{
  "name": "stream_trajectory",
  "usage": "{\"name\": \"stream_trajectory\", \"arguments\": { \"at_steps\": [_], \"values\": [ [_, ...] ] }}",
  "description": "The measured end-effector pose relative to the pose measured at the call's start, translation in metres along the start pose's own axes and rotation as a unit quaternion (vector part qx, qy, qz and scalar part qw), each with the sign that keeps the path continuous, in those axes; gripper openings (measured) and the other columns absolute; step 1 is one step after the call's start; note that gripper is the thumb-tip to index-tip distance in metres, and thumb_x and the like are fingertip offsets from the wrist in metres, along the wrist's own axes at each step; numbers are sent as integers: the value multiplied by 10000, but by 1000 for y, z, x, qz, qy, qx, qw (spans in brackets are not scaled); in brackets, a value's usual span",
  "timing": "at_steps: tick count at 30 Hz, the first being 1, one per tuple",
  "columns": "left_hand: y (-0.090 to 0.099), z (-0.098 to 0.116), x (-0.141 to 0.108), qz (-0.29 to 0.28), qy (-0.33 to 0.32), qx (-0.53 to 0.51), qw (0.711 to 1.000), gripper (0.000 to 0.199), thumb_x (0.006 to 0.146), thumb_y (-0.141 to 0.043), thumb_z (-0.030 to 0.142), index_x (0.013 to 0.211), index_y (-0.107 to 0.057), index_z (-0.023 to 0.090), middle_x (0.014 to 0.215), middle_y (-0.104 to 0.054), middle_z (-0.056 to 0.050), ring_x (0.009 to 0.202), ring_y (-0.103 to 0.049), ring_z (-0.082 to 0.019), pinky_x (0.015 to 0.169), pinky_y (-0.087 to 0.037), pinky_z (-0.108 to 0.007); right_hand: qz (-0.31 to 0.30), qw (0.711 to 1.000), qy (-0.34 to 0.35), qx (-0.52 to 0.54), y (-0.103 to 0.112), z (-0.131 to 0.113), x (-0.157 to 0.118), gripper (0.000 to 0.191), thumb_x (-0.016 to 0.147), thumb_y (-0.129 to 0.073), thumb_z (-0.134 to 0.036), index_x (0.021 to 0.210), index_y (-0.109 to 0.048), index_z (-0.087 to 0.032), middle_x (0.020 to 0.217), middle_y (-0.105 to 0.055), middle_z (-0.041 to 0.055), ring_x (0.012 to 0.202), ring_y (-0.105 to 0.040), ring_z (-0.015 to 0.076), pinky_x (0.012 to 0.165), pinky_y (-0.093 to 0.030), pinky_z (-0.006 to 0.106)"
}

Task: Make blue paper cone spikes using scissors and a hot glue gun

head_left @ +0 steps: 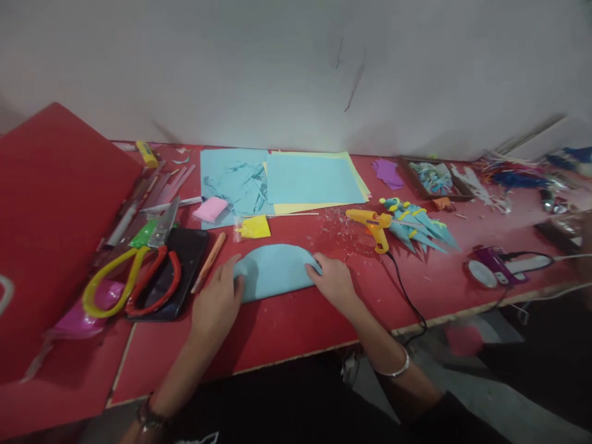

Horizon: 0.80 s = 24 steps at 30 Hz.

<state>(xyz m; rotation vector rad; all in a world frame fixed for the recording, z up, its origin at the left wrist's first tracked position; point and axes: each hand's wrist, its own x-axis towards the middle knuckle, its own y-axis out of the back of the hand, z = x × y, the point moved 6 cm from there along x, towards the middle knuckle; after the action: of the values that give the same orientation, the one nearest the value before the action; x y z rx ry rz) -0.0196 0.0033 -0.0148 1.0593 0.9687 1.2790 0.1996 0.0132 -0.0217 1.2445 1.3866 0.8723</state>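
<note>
A light blue half-round piece of paper (277,271) rests near the front edge of the red table (296,333), its curved side facing the wall. My left hand (217,302) grips its left end between thumb and fingers. At the right end, my right hand (333,280) pinches the curved edge. An orange-brown stick (209,262) lies just left of the paper. Behind the paper are a yellow packet (255,227) and a pink packet (211,209).
Scissors (132,280) lie on a black case (187,265) at left. Blue sheets (314,179) are by the wall. A yellow glue gun (377,225) with a black cord and a blue paper piece (419,225) stand to the right.
</note>
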Motion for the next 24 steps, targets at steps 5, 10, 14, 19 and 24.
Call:
{"name": "stream_trajectory", "arguments": {
  "at_steps": [5, 10, 14, 19, 24],
  "values": [
    [8, 8, -1, 31, -49, 123, 991, 405, 924, -259, 260, 1137, -585, 148, 977, -654, -135, 722, -653, -232, 461, -442, -289, -5, 999, -18, -35, -2, -2, -1, 240, 897, -416, -371, 959, -576, -204, 835, -687, 63, 756, -636, 190, 553, -265, 258],
    [-2, 34, -5, 61, -185, 109, 975, 372, 913, -323, 190, 1171, -590, 159, 1258, -573, -145, 1114, -556, -285, 839, -485, -403, -7, 999, -19, -39, -3, -4, -1, 232, 899, -415, -368, 974, -566, -210, 840, -689, 57, 769, -646, 194, 557, -289, 251],
    [-27, 72, -12, -1, -303, 41, 952, 390, 926, -343, 238, 1272, -518, 188, 1376, -501, -66, 1284, -419, -238, 1020, -373, -402, -4, 999, -21, -42, -2, -5, -2, 233, 900, -418, -362, 973, -573, -205, 853, -695, 65, 780, -654, 193, 562, -305, 248],
    [-40, 84, -15, -32, -319, 18, 947, 470, 933, -332, 385, 1369, -397, 221, 1450, -402, -63, 1343, -335, -244, 1076, -272, -457, -1, 998, -21, -52, -2, -6, -3, 249, 916, -397, -350, 998, -575, -197, 857, -695, 80, 773, -655, 191, 575, -336, 248],
    [-36, 71, -23, -86, -390, 5, 917, 618, 872, -316, 593, 1409, -313, 287, 1490, -327, -62, 1373, -267, -268, 1106, -151, -497, 3, 997, -18, -71, -4, -6, -3, 242, 921, -383, -322, 996, -575, -196, 825, -694, 79, 754, -659, 189, 561, -328, 247]
  ]
}}
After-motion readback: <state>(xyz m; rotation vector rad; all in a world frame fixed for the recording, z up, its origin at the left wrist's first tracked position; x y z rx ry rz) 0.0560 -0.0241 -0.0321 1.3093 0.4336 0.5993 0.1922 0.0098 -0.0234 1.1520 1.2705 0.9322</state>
